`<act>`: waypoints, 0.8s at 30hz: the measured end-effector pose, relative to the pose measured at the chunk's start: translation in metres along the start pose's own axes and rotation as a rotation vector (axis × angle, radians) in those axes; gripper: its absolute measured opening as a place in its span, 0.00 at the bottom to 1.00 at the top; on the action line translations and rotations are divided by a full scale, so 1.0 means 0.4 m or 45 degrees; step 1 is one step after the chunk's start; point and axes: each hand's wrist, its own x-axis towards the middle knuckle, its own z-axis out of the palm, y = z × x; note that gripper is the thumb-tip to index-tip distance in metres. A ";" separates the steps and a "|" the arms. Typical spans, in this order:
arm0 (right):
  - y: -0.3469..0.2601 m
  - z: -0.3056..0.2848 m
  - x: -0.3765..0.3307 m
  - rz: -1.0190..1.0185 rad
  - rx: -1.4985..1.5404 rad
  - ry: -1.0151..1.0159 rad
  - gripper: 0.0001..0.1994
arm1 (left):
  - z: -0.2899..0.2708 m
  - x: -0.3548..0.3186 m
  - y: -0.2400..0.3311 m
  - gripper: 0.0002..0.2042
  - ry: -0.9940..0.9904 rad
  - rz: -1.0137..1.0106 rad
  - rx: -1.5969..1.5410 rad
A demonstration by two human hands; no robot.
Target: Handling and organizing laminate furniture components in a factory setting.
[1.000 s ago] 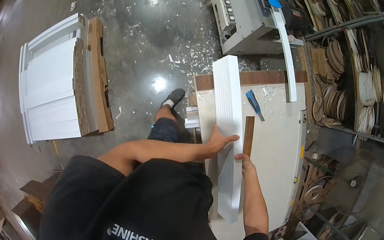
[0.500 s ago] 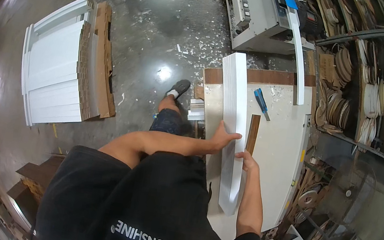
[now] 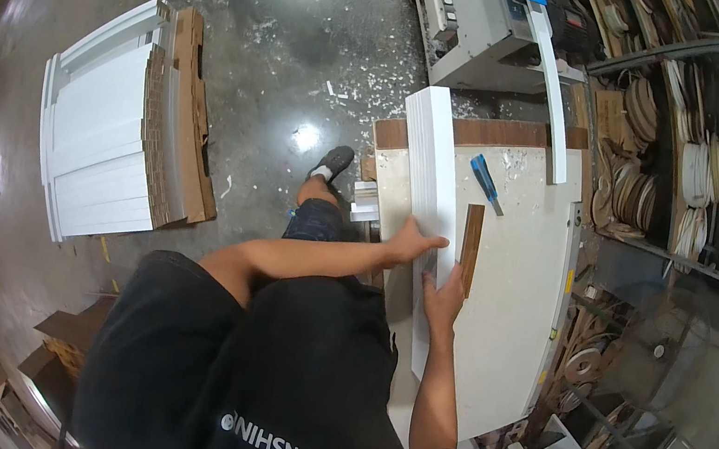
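A long stack of narrow white boards lies lengthwise over a cream-topped table. My left hand grips the stack from its left side near the middle, its fingers closed on the boards. Just nearer to me, my right hand holds the same stack from the right, with the thumb over the boards and fingers along the edge. Right of the stack lie a dark brown strip and a blue-handled blade tool. My right forearm covers part of the stack's near end.
A grey machine stands beyond the table, and a white strip runs from it over the far right corner. Racks with coiled edging line the right. White panels are piled on the floor at left.
My right hand has shifted left, farther over the stack, and its forearm has swung inward. My left hand keeps its grip. The view has shifted slightly.
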 end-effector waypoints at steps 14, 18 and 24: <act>-0.020 0.021 -0.037 -0.020 0.024 0.179 0.31 | -0.162 -0.049 0.148 0.53 -0.246 0.198 0.763; -0.044 0.012 -0.044 0.067 0.029 0.153 0.28 | -0.231 -0.014 0.195 0.50 -0.172 0.214 0.758; -0.052 0.019 -0.045 0.045 0.007 0.219 0.28 | -0.352 0.057 0.271 0.42 -0.102 0.255 0.747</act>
